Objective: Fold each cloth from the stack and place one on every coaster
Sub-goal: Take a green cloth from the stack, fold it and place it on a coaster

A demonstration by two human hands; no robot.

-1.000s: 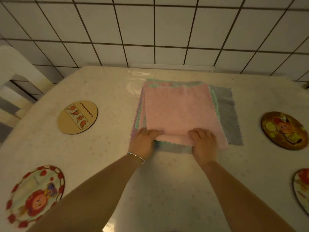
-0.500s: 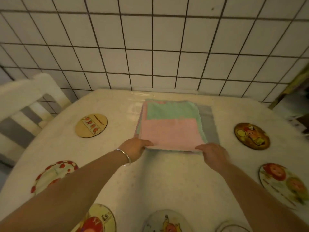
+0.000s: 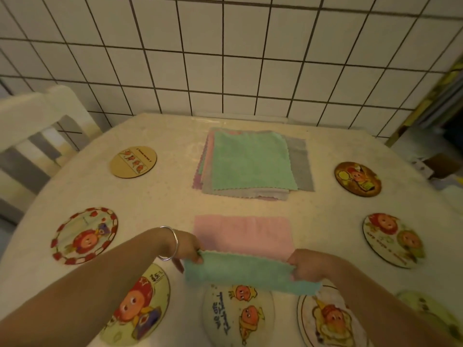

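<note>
A cloth with a pink face (image 3: 244, 234) and a teal underside (image 3: 248, 272) lies in front of the stack, its near edge lifted. My left hand (image 3: 186, 249) pinches the near left corner and my right hand (image 3: 304, 265) pinches the near right corner. The stack of cloths (image 3: 250, 161) sits at the table's middle back, a green one on top, grey and pink ones below. Several round picture coasters ring the table: a tan one (image 3: 132, 161), a red-rimmed one (image 3: 84, 235), a brown one (image 3: 357, 179), and one (image 3: 238, 316) just below the held cloth. All the coasters in view are bare.
The round table (image 3: 155, 204) has a pale speckled cover. A white chair (image 3: 37, 136) stands at the left. A tiled wall (image 3: 225, 58) rises right behind the table. Boxes and clutter (image 3: 441, 166) sit at the far right.
The pink cloth has been folded in half, pulled off the stack and toward me. It now lies in front of the stack with both hands on its near corners. The view tilted up.
</note>
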